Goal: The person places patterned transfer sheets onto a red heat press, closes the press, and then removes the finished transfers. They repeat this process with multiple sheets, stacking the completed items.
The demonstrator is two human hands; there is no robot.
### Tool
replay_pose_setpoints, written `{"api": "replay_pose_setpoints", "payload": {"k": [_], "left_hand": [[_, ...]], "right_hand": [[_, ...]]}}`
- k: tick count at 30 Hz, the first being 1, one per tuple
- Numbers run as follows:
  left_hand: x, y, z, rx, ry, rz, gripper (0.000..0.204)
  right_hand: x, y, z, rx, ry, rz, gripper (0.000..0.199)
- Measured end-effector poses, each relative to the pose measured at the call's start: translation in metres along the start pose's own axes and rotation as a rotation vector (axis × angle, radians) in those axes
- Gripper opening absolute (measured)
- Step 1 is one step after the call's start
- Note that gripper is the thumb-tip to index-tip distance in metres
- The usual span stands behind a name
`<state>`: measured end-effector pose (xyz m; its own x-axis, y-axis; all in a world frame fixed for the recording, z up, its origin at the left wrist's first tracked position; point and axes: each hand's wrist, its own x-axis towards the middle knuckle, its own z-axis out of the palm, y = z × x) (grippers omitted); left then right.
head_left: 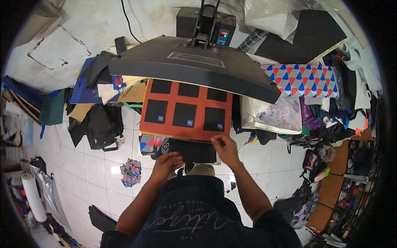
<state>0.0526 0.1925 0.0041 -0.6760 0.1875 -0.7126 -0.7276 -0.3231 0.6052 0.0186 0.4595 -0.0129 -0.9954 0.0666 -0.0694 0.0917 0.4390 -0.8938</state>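
A heat press has its dark upper plate (190,66) raised over an orange-red pad (178,133). Several black fabric squares lie on the pad in two rows. Each square of the near row, such as the middle black square (184,113), bears a small blue-and-red label (190,122) at its lower right corner. My right hand (225,149) is at the pad's near right edge, fingers curled and tips close together. Nearer my body, my left hand (166,166) hovers beside black fabric (192,152) below the pad, its fingers bent inward. Whatever either hand pinches is too small to make out.
A white box (271,124) with clear plastic bags stands right of the press, beside a patterned grey, red and blue sheet (304,80). Patterned pieces (131,172) and a black bag (103,126) lie on the tiled floor at left. Shelves (331,186) line the right.
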Motion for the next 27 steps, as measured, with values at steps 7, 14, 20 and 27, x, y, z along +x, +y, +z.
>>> {"api": "replay_pose_setpoints", "payload": {"k": [7, 14, 20, 27], "left_hand": [[0.001, 0.012, 0.016, 0.062, -0.030, 0.028, 0.026], [0.005, 0.008, 0.018, -0.064, -0.003, 0.063, 0.024], [-0.008, 0.026, 0.020, -0.247, -0.065, 0.054, 0.026], [-0.003, 0.020, 0.015, -0.153, -0.005, 0.131, 0.026]], "right_hand": [[-0.023, -0.052, 0.032, 0.044, -0.351, -0.094, 0.025], [-0.015, -0.056, 0.051, 0.094, -0.409, -0.044, 0.026], [-0.010, -0.066, 0.052, 0.171, -0.389, -0.027, 0.025], [-0.002, -0.086, 0.050, 0.047, -0.471, -0.104, 0.022]]}}
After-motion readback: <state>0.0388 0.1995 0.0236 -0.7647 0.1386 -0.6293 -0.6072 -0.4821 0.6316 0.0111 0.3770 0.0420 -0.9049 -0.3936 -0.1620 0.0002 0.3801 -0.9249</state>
